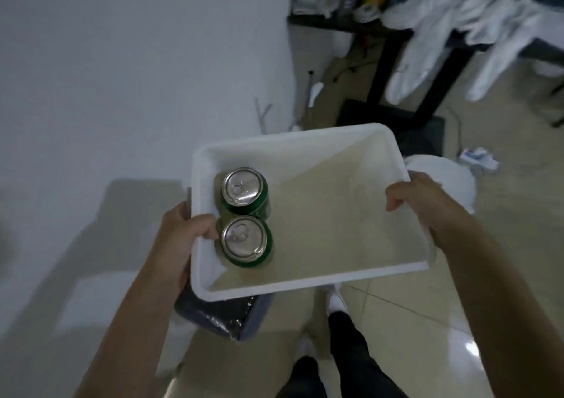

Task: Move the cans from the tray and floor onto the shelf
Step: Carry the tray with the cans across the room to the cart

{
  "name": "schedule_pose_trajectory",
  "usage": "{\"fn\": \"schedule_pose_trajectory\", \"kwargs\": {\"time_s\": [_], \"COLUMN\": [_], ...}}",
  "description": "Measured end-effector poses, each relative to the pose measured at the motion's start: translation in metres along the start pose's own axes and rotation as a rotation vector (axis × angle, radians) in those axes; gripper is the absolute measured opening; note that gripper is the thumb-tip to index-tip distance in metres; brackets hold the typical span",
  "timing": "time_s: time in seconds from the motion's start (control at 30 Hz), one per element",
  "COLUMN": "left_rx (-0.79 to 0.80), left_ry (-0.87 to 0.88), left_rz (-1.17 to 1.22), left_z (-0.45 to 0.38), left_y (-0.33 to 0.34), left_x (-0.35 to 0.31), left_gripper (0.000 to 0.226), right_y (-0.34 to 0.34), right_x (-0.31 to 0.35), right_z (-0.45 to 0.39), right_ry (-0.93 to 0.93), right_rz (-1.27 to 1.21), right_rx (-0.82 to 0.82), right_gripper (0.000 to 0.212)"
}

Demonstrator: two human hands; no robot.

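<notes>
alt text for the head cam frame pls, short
A person carries a white tray with both hands, left hand and right hand gripping opposite edges. Two upright green cans stand touching at the tray's left side. Beyond are a white wall, tiled floor and a cluttered dark table.

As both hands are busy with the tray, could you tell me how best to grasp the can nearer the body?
Grip the near can around its green side wall from above right; it stands upright, with the left hand and other can crowding it.
</notes>
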State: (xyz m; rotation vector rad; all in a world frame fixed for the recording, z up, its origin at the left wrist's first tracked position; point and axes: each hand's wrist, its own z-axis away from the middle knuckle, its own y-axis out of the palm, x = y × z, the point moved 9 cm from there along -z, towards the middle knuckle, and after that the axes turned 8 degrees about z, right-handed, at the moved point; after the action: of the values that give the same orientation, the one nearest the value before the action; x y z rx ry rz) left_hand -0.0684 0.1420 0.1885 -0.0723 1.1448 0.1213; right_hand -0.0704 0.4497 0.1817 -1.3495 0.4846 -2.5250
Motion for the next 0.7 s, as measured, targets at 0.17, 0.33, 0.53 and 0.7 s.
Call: {"fn": "schedule_pose_trajectory", "kwargs": {"time_s": [0.17,0.33,0.53,0.7], "left_rx": [0.297,0.545,0.781,0.899], "left_ry": [0.028,0.047,0.056,0.085], "left_rz": [-0.181,-0.273,-0.336,-0.427], "left_z": [0.032,0.083,0.147,0.181], "left_y": [0.127,0.255,0.373,0.442], "left_x": [-0.007,0.011,0.043,0.055], "left_gripper": [0.015,0.016,0.016,0.028], "right_y": [-0.103,-0.190,-0.258,-0.290], "right_x": [-0.082,-0.170,-0.248,-0.302], "right_z": [0.084,0.172,0.253,0.288], "right_ry": [0.110,0.232,0.329,0.403], "right_rz": [-0.174,-0.299,-0.384,-0.425], "right_rx": [-0.269,-0.513,-0.657,-0.750], "right_gripper": [0.032,0.016,0.025,0.036]}}
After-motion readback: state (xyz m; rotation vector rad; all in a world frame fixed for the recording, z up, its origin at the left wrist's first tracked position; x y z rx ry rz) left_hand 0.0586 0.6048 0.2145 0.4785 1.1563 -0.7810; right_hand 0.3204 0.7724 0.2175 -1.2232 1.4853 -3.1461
